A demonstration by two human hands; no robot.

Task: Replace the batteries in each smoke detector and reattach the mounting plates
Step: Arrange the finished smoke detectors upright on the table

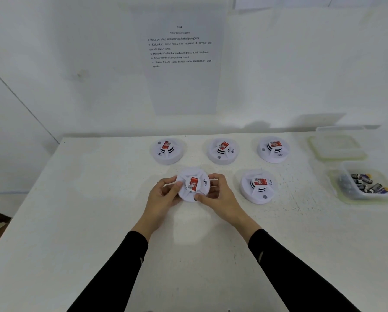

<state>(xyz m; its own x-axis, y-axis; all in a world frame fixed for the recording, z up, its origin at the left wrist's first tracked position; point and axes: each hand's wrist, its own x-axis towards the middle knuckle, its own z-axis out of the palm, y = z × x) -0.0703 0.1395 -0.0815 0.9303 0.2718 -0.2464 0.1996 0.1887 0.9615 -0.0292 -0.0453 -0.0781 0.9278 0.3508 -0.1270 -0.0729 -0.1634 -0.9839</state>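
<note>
**Detector gripped on both sides, ready for a twist**

Low in the centre of the frame, a detector [193,184] is held face up over the table [87,210]; whether it is lifted or resting cannot be told. Its left rim is gripped by the curled fingers of the left hand [163,195], its right rim by those of the right hand [220,197]. This opposed hold is probably meant for twisting the body off its mounting plate, which is hidden underneath. A second detector [258,186] lies just to the right. Behind, a row of three [222,150] is spaced apart, so each can be taken singly. At the right edge a tub [346,190] of batteries is kept within reach, with an empty container [337,146] beyond it. A sheet [181,86] of steps is fixed to the wall, upper centre.
</note>
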